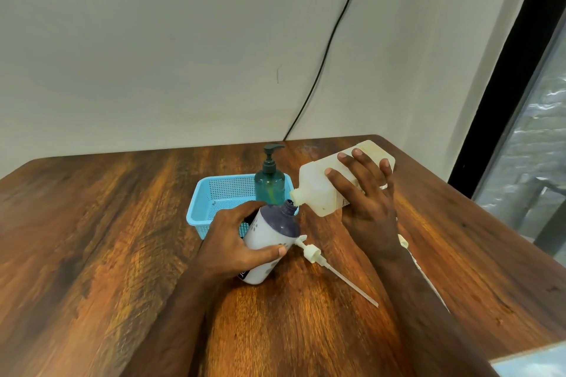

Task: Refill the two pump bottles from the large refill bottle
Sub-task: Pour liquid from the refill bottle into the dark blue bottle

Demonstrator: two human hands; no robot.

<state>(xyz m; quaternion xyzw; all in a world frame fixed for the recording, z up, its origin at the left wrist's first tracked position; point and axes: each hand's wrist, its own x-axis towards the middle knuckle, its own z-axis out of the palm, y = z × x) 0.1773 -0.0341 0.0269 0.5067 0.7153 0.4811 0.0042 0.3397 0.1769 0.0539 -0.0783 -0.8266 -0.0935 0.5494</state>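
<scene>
My left hand (237,239) grips a white pump bottle with a dark purple shoulder (269,239), tilted, its open neck pointing up and right. My right hand (366,202) holds the large translucent refill bottle (321,190) tipped over, its spout touching the open neck. The white bottle's pump head with its long tube (315,254) lies on the table beside it. A teal pump bottle (270,185), pump fitted, stands upright in the blue basket (211,196).
The wooden table (122,239) carries everything. Another white part (403,242) peeks out from behind my right wrist. A black cable (324,55) runs down the wall behind. A window frame stands at the right.
</scene>
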